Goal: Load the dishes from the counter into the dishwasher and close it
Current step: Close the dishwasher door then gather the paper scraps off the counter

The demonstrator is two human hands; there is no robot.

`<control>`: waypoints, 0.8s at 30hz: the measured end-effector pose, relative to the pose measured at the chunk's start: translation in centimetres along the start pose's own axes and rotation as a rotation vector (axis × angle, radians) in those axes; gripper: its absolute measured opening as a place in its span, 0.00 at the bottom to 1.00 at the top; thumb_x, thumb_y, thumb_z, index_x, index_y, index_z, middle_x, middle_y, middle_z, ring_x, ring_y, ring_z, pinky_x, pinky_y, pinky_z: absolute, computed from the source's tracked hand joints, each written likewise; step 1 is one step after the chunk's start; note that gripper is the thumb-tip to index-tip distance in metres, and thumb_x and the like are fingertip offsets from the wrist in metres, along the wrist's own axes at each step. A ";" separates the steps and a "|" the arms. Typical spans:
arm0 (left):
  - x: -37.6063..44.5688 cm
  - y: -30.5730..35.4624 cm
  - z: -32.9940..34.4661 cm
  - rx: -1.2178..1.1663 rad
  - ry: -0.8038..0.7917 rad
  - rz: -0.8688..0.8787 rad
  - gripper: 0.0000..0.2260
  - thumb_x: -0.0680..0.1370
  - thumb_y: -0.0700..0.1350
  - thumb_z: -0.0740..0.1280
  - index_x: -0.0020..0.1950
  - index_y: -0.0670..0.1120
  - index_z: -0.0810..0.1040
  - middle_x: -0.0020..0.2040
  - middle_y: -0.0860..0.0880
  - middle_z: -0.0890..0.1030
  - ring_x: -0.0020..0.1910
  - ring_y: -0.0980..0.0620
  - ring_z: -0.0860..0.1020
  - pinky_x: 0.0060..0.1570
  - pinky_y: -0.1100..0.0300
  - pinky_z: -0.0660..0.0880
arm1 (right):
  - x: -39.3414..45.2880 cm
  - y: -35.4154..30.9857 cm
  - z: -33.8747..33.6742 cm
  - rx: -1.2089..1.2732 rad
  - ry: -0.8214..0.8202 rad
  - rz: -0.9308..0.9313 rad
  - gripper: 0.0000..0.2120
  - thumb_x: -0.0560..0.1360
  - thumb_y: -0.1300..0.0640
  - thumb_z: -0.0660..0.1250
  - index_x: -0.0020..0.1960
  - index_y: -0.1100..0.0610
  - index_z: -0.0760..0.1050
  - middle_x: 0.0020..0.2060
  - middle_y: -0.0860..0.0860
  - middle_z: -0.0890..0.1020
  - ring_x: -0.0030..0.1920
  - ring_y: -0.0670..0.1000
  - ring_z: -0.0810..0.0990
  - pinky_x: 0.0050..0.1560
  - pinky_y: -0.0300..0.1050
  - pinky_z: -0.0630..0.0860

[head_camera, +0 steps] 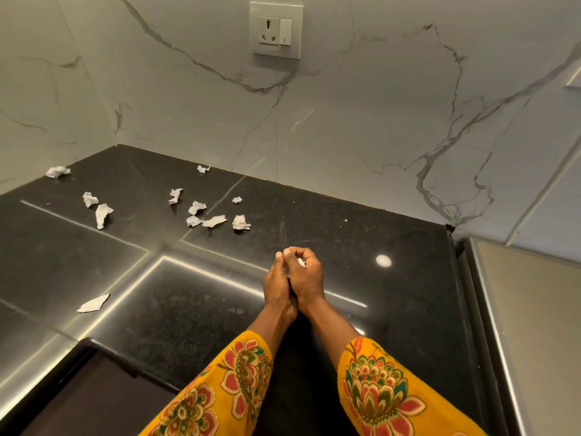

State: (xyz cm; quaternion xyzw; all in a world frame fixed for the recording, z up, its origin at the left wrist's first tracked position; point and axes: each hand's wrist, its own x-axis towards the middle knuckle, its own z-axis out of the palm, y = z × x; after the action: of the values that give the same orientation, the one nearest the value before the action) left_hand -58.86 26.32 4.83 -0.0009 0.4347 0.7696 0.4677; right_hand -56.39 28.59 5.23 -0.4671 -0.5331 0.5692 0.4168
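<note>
Pressing together over the counter (314,357), both hands pinch a paper scrap (301,262).

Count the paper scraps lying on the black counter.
11: three at far left, one by the wall, six in the middle cluster, one flat piece near the front. Another may be inside the hands.
</note>
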 end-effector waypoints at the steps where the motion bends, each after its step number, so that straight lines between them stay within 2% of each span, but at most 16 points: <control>1: 0.0 0.3 -0.4 -0.024 0.006 -0.008 0.13 0.81 0.49 0.61 0.49 0.41 0.78 0.42 0.43 0.81 0.40 0.49 0.80 0.37 0.60 0.79 | -0.2 -0.1 0.3 0.002 -0.009 -0.004 0.04 0.74 0.54 0.68 0.41 0.49 0.75 0.49 0.56 0.81 0.50 0.55 0.81 0.54 0.55 0.78; 5: 0.6 1.0 -2.0 -0.143 -0.023 -0.070 0.18 0.78 0.54 0.64 0.54 0.40 0.79 0.50 0.40 0.81 0.47 0.46 0.81 0.42 0.57 0.80 | -0.9 -0.3 1.6 0.007 -0.047 -0.008 0.04 0.74 0.54 0.68 0.41 0.48 0.75 0.50 0.55 0.81 0.50 0.56 0.81 0.52 0.56 0.79; 8: 0.9 1.3 -3.2 -0.204 -0.037 -0.098 0.20 0.77 0.56 0.64 0.57 0.40 0.78 0.52 0.40 0.80 0.49 0.47 0.80 0.40 0.58 0.80 | -1.7 -0.2 2.4 0.000 -0.084 -0.013 0.03 0.74 0.55 0.67 0.43 0.48 0.76 0.50 0.54 0.81 0.49 0.54 0.81 0.52 0.56 0.80; 13: 0.8 2.1 -5.7 -0.231 -0.015 -0.101 0.17 0.78 0.54 0.63 0.54 0.42 0.79 0.50 0.43 0.81 0.46 0.49 0.81 0.37 0.60 0.79 | -3.8 0.0 4.0 -0.089 -0.126 -0.075 0.12 0.77 0.58 0.64 0.60 0.54 0.76 0.58 0.50 0.78 0.56 0.47 0.77 0.58 0.41 0.75; 16: 0.1 3.1 -7.0 -0.259 -0.014 -0.077 0.15 0.79 0.53 0.62 0.53 0.42 0.79 0.49 0.43 0.81 0.44 0.50 0.82 0.37 0.60 0.79 | -5.1 0.1 5.2 -0.095 -0.143 -0.057 0.15 0.77 0.58 0.64 0.63 0.56 0.74 0.60 0.50 0.78 0.58 0.47 0.77 0.60 0.42 0.74; 19: -1.5 4.3 -8.4 -0.262 0.014 -0.054 0.12 0.79 0.49 0.63 0.50 0.41 0.79 0.43 0.43 0.81 0.39 0.50 0.82 0.36 0.60 0.79 | -6.8 0.2 6.3 -0.073 -0.146 -0.028 0.14 0.76 0.58 0.64 0.62 0.56 0.75 0.59 0.51 0.78 0.57 0.48 0.77 0.60 0.45 0.75; 21: -2.8 5.2 -9.7 -0.251 0.042 -0.037 0.10 0.78 0.46 0.65 0.51 0.40 0.79 0.44 0.42 0.81 0.40 0.48 0.81 0.35 0.60 0.79 | -8.3 0.4 7.4 -0.020 -0.151 0.021 0.12 0.75 0.56 0.64 0.57 0.53 0.78 0.58 0.52 0.79 0.56 0.50 0.78 0.61 0.49 0.75; 23: -4.1 6.0 -11.2 -0.225 0.079 -0.029 0.09 0.76 0.44 0.67 0.51 0.40 0.79 0.44 0.42 0.80 0.40 0.47 0.80 0.34 0.60 0.79 | -10.2 0.5 8.6 0.055 -0.165 0.100 0.10 0.71 0.47 0.66 0.49 0.50 0.79 0.53 0.53 0.81 0.54 0.54 0.80 0.58 0.54 0.77; 24: -4.8 6.4 -11.9 -0.226 0.090 -0.028 0.07 0.76 0.43 0.67 0.48 0.40 0.79 0.42 0.43 0.81 0.39 0.48 0.80 0.34 0.60 0.78 | -11.2 0.7 9.1 0.107 -0.171 0.143 0.14 0.68 0.42 0.66 0.46 0.50 0.80 0.49 0.54 0.82 0.51 0.56 0.81 0.55 0.55 0.78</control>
State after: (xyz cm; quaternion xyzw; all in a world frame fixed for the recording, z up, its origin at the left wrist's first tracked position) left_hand -65.60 13.70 3.65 -0.0941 0.3656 0.8062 0.4555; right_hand -62.83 15.71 5.49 -0.4308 -0.5008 0.6630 0.3523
